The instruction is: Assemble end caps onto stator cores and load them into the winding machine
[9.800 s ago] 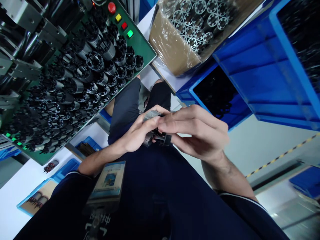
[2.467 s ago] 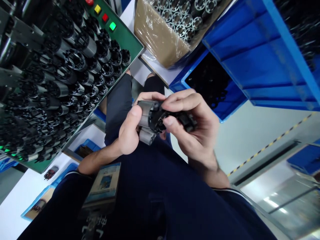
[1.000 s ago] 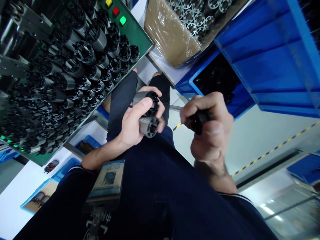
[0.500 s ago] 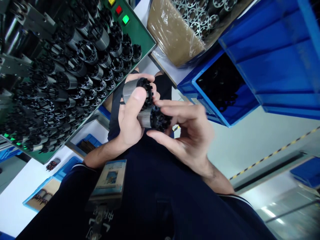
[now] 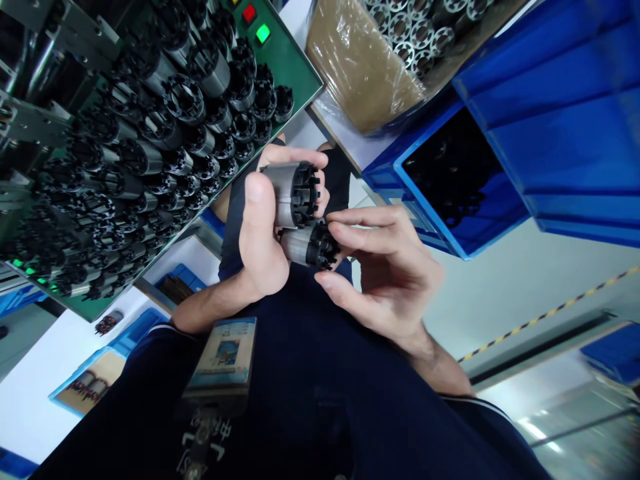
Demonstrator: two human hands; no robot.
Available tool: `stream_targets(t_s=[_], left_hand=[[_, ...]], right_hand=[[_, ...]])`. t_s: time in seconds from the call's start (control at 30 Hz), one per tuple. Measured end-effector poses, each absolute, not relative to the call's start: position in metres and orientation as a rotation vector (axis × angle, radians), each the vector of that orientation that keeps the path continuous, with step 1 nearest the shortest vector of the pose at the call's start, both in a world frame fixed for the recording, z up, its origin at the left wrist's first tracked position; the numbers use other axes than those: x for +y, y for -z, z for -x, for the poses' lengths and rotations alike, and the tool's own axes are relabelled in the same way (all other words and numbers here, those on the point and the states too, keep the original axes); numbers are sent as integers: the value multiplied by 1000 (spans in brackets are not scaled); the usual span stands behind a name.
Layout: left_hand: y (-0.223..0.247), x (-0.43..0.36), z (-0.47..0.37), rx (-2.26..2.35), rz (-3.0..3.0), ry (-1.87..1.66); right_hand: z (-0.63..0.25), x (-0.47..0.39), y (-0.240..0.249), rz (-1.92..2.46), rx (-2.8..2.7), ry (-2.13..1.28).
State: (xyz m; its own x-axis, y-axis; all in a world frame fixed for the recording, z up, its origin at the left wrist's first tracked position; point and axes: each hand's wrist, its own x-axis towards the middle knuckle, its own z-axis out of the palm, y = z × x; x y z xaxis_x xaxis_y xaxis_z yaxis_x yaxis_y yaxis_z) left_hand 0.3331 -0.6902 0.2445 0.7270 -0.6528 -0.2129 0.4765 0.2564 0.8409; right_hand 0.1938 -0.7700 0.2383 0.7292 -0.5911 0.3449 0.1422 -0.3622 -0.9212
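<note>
My left hand (image 5: 260, 233) is closed around a motor stator core (image 5: 284, 193), a grey metal cylinder with a toothed black plastic end. A second stator core (image 5: 297, 247) lies just below it, against the same palm. The thumb of that hand stands up along the left side of the upper core. At the lower core's black toothed end, the fingers and thumb of my right hand (image 5: 383, 267) close from above and below. Both black ends face right. The far ends of the cores are partly hidden by my left hand.
Many similar stator cores (image 5: 185, 100) stand in rows on a green machine table (image 5: 303, 80) at left. Bare metal cores (image 5: 400, 30) fill a plastic-lined carton (image 5: 345, 67). A blue bin (image 5: 465, 250) holds black parts (image 5: 450, 173). One wound core (image 5: 107, 323) lies on the white bench (image 5: 40, 373).
The left thumb has lifted off the upper core's face and moved left. Both cores have shifted slightly right, and the upper one shows more of itself. My right hand has moved slightly right.
</note>
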Motion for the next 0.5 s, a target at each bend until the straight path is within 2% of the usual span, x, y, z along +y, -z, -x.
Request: stream_targets(t_s=[0.1, 0.27, 0.5], left_hand=[[-240, -691, -334, -184, -1061, 784], [-235, -691, -331, -160, -907, 788], [-234, -688, -331, -142, -1003, 797]], right_hand=[[-192, -772, -239, 1820, 366, 719], [-193, -778, -243, 1939, 408, 776], [-194, -781, -257, 1998, 446, 693]])
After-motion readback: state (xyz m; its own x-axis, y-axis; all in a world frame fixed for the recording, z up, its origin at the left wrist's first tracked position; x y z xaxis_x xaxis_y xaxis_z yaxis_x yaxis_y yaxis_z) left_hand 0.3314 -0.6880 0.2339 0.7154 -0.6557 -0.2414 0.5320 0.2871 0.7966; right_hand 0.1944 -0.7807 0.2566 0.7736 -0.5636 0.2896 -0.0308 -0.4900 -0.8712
